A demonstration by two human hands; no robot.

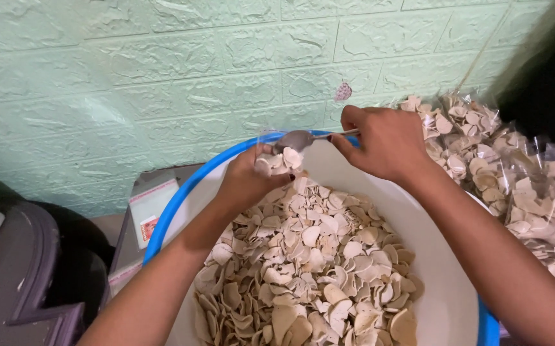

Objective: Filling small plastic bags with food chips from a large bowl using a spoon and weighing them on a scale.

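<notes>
**Colours and patterns observed**

Basin (447,301): white inside, bright blue rim. Chips (309,269) in it: pale beige to tan, unpatterned. Far wall (162,70): mint green, embossed brick pattern. Spoon (296,139): grey metal. Bagged chips (514,173), right: same beige under clear glossy plastic. Left cabinet (15,269): dark grey.

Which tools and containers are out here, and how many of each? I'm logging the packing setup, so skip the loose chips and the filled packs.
Basin, blue rim: 1
Metal spoon, held in the right hand: 1
Small clear bag, held in the left hand: 1
Stack of empty clear bags: 1
Total: 4
</notes>
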